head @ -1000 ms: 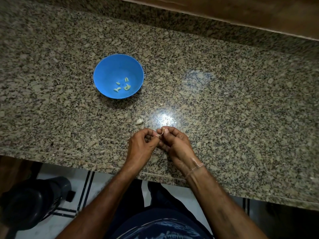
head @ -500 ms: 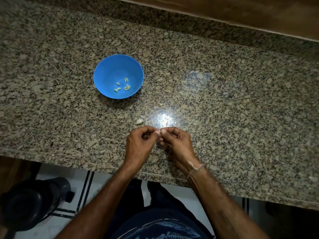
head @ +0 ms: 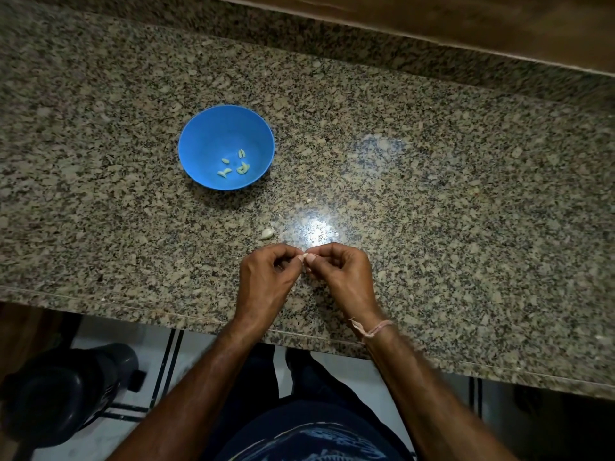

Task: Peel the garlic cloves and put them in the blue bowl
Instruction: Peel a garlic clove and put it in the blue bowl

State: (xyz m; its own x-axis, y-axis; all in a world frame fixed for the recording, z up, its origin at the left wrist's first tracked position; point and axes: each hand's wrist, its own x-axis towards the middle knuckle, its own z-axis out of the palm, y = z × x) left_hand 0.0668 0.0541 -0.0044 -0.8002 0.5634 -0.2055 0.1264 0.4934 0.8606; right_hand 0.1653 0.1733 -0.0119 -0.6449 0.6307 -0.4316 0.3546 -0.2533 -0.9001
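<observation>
Pinching a small garlic clove (head: 304, 258) between them, the left hand (head: 266, 281) and the right hand (head: 344, 277) meet on the person's side of the blue bowl (head: 213, 134), a little to its right and close to the front edge of the tabletop (head: 449, 211). Each grip is closed on the clove. The thumb and forefinger tips of both hands press together around it, and the other fingers curl toward the palms. Only a pale sliver of the clove shows between the fingertips, so I cannot tell how much skin is on it.

The blue bowl stands upright on the speckled granite tabletop. Several pale peeled cloves (head: 234, 166) lie loosely scattered in its bottom, some touching one another. Between the bowl and the hands, nearer the hands, one whitish loose clove (head: 267, 233) lies alone on the stone, apart from the fingers. A tiny pale scrap (head: 309, 200) lies closer to the bowl, off its lower right side.

A thin thread band (head: 372, 330) circles the right wrist. Beyond the bowl, the granite rises to a wooden strip (head: 466, 24) along the far edge. Nearer the person than the bowl and to its left, below the tabletop's front edge, a dark rounded object (head: 66, 394) stands on the pale tiled floor (head: 100, 437).
</observation>
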